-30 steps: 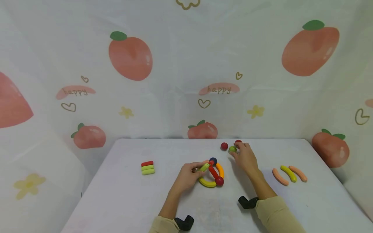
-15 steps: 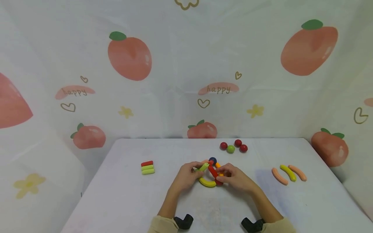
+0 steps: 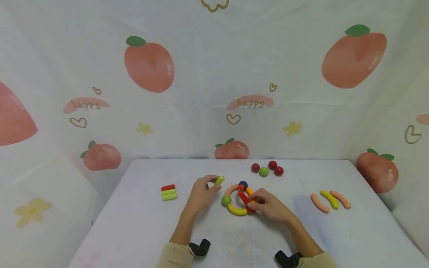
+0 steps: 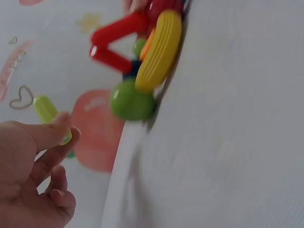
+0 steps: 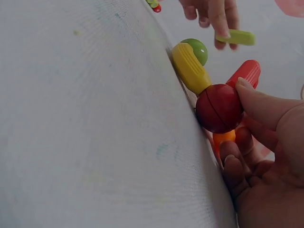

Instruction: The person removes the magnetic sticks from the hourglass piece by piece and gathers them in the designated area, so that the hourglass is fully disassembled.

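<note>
Left hand: thumb and forefinger pinch a light green rod, held up off the table. Rod near the ring, on its left side, apart from the green ball.

Right hand: grips the ring at the dark red ball, thumb at the joint between ball and red rod, other fingers curled by the orange curved piece.

Ring on the table, joined piece to piece: green ball, yellow curved piece, dark red ball, orange curved piece, blue ball, pink curved piece. Two red rods stand up from it, tilted together and meeting at the top (the left wrist view shows this angle best).

Loose stock: three short rods, one red and two light green, side by side at left; three red balls and a spare green ball at the far edge; three bent pieces, two pink and one yellow, at right. Fruit-print cloth hangs behind.
</note>
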A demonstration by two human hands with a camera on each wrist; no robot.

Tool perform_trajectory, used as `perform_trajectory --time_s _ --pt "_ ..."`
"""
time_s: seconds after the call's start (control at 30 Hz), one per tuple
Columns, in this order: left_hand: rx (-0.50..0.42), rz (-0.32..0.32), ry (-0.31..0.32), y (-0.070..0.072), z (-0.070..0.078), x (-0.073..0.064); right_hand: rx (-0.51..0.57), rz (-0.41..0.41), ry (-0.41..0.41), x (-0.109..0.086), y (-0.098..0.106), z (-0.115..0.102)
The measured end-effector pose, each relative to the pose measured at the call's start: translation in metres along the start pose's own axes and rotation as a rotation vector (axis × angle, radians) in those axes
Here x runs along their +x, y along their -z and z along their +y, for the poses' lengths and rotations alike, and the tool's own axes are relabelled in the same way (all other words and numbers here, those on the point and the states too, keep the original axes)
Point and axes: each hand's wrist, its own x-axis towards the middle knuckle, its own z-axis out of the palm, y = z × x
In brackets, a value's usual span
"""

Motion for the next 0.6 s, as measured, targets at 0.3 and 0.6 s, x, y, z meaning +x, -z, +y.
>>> perform_trajectory --time_s 0.3,0.6 --pt "0.396 0.096 0.044 0.061 -0.037 0.02 -0.003 0.002 0.0 0.0 0.002 0.001" --pt "0.527 0.072 0.072 0.076 -0.058 0.02 0.002 -0.003 -0.001 0.001 0.0 0.002"
